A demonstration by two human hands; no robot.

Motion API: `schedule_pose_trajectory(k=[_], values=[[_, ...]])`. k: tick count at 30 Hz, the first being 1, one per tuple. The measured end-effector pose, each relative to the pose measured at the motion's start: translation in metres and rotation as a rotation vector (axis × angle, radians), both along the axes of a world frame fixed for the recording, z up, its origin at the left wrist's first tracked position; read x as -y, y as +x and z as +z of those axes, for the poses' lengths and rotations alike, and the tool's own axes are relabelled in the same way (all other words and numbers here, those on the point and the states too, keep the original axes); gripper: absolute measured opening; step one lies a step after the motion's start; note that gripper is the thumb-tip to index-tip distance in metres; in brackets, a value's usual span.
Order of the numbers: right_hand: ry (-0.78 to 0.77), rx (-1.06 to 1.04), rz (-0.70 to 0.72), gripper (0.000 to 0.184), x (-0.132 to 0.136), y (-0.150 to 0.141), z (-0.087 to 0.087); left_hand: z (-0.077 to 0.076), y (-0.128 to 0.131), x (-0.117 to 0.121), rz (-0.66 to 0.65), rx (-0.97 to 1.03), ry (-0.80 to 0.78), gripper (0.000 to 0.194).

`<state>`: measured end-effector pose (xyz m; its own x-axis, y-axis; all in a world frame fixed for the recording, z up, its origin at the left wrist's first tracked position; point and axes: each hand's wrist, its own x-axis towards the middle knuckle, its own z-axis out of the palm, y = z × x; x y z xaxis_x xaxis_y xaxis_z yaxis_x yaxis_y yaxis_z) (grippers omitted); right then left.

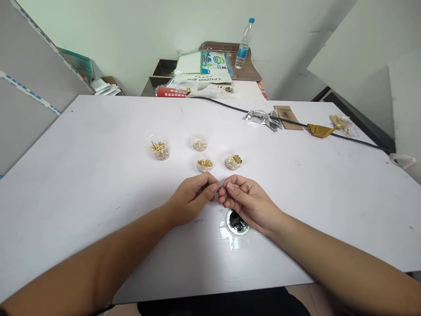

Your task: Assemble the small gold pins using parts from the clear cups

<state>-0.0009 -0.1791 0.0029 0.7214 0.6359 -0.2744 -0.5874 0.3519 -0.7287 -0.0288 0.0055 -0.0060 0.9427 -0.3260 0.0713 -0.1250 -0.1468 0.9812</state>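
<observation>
My left hand (194, 197) and my right hand (248, 199) meet fingertip to fingertip above the white table (98, 197). Each pinches with thumb and forefinger at a tiny shiny piece between them, too small to name. Just beyond my fingers stands a clear cup of small gold pieces (205, 164). To its right is another clear cup of gold pieces (233, 162). Behind them sits a cup of paler small pieces (200, 145). Farther left, a cup holds longer gold pieces (160, 150) that stick up over its rim.
Below my right hand, a round cable hole (237, 221) with tape around it is set in the tabletop. A black cable (226, 105) crosses the far side, near silver foil packets (263, 118), brown card (288, 117) and a gold packet (319, 130). A water bottle (244, 46) stands behind.
</observation>
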Motion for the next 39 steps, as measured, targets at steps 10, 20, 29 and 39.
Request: schedule_pose_trajectory(k=[10, 20, 29, 39], values=[[0.019, -0.139, 0.002, 0.01, 0.0, 0.004, 0.0, 0.002, 0.001, 0.001, 0.019, 0.005, 0.024, 0.023], [-0.035, -0.14, 0.042, 0.023, 0.001, 0.001, -0.001, -0.001, 0.002, 0.001, 0.01, 0.072, 0.05, 0.014], [-0.07, 0.018, 0.006, 0.013, 0.001, 0.004, -0.003, 0.002, 0.003, 0.002, 0.041, 0.06, 0.017, 0.013], [-0.328, 0.645, 0.169, 0.034, 0.012, 0.01, -0.01, 0.003, 0.002, 0.0, 0.082, 0.038, 0.015, 0.017]])
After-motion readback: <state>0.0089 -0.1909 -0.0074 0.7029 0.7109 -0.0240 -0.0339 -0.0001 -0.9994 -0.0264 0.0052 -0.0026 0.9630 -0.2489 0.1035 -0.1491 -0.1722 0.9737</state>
